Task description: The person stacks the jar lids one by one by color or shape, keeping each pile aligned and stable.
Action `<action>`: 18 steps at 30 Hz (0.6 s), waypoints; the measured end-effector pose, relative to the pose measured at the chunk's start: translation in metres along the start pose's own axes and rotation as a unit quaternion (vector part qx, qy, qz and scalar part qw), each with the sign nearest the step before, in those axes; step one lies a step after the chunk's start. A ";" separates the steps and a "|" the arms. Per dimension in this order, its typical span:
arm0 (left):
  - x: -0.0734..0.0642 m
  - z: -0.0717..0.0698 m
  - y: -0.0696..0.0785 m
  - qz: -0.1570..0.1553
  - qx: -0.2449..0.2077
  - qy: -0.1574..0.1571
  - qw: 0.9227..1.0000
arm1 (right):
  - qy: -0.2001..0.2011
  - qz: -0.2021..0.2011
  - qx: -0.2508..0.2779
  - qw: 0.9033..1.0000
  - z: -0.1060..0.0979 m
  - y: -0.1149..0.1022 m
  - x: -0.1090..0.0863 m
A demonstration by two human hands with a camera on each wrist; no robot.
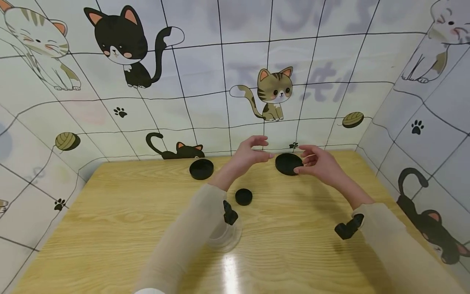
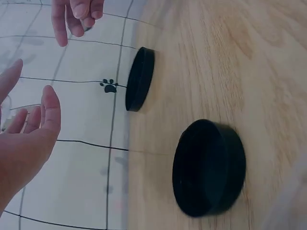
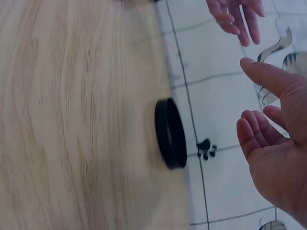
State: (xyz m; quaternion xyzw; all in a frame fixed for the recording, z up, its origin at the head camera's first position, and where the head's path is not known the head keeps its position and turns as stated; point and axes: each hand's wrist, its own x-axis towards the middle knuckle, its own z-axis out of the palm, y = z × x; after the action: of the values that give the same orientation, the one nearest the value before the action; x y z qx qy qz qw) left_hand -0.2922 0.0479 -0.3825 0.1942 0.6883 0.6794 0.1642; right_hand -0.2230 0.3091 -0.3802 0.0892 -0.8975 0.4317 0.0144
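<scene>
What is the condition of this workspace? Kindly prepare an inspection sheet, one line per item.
Surface: wooden table, bright reflection toward the near side.
Job's things: right black dish and left black dish near the far edge; small black dish closer; clear round item partly hidden by the left sleeve.
Clutter: nothing seen.
Grips: left grip and right grip raised above the table, no object visible in either.
Cables: nothing seen.
Surroundings: cat-printed backdrop.

Counter (image 1: pixel 293 220) lies open between the small black disc (image 1: pixel 244 197) and the right forearm (image 1: pixel 352 190). Beyond the widest black dish (image 1: pixel 289 164), the patterned backdrop (image 1: pixel 205 114) blocks passage.
</scene>
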 end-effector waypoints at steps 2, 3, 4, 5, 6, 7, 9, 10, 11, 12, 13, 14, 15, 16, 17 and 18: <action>0.009 0.002 -0.005 -0.006 -0.001 0.001 1.000 | -0.004 0.015 0.002 1.000 -0.001 0.009 0.006; 0.013 0.003 -0.008 -0.008 -0.001 -0.002 1.000 | -0.005 0.021 0.003 1.000 -0.002 0.014 0.009; 0.017 0.003 -0.011 -0.012 0.002 -0.004 1.000 | -0.006 0.026 0.005 1.000 -0.003 0.018 0.011; 0.021 0.004 -0.015 -0.014 0.007 -0.005 1.000 | -0.008 0.031 0.007 0.999 -0.003 0.021 0.013; 0.024 0.004 -0.018 -0.017 0.011 -0.005 1.000 | -0.010 0.036 0.008 0.999 -0.004 0.025 0.015; 0.027 0.005 -0.022 -0.020 0.014 -0.006 1.000 | -0.013 0.041 0.007 0.999 -0.004 0.029 0.016; 0.032 0.006 -0.029 -0.030 0.021 -0.003 0.999 | -0.022 0.050 0.005 0.999 -0.003 0.036 0.020; 0.034 0.007 -0.032 -0.035 0.026 0.000 0.999 | -0.027 0.056 0.002 0.998 -0.003 0.039 0.021; 0.035 0.008 -0.036 -0.041 0.031 0.003 0.999 | -0.034 0.064 0.002 0.997 -0.002 0.043 0.022; 0.037 0.009 -0.039 -0.047 0.030 0.004 0.998 | -0.040 0.070 0.001 0.997 -0.001 0.047 0.023; 0.038 0.010 -0.042 -0.051 0.033 0.006 0.998 | -0.045 0.078 0.001 0.996 0.000 0.051 0.025; 0.039 0.011 -0.045 -0.054 0.034 0.008 0.998 | -0.051 0.082 0.002 0.995 0.001 0.055 0.026; 0.040 0.013 -0.048 -0.057 0.035 0.012 0.998 | -0.053 0.086 0.005 0.995 0.002 0.060 0.027; 0.041 0.014 -0.050 -0.059 0.037 0.014 0.997 | -0.055 0.089 0.010 0.994 0.003 0.064 0.028; 0.042 0.015 -0.053 -0.062 0.039 0.016 0.997 | -0.056 0.091 0.018 0.994 0.005 0.068 0.029; 0.042 0.016 -0.055 -0.064 0.042 0.020 0.997 | -0.057 0.092 0.026 0.994 0.006 0.071 0.030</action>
State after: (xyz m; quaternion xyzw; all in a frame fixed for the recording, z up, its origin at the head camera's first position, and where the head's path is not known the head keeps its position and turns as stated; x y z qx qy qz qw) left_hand -0.3237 0.0823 -0.4362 0.1426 0.7303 0.6420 0.1851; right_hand -0.2650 0.3433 -0.4361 0.0305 -0.8896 0.4488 -0.0787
